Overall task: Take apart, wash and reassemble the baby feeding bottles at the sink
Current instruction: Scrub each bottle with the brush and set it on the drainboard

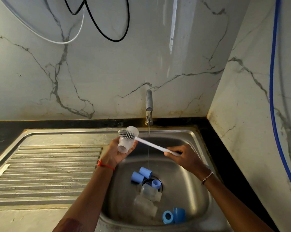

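Black surface [7, 131] carries inset steel sink unit. Left part: ribbed drainboard [49, 173], droplets on ribs. Right part: basin [188, 164]. On basin floor near drain: two blue caps [137, 177] on their sides, touching; small blue ring [156, 183] just beside; clear bottle [149, 192] against ring. Second clear bottle [145, 206] lying nearer front. Front right: large blue ring [167, 217] touching blue dome cap [179, 215].

brushed steel sink [188, 164], glossy marble wall [108, 72]
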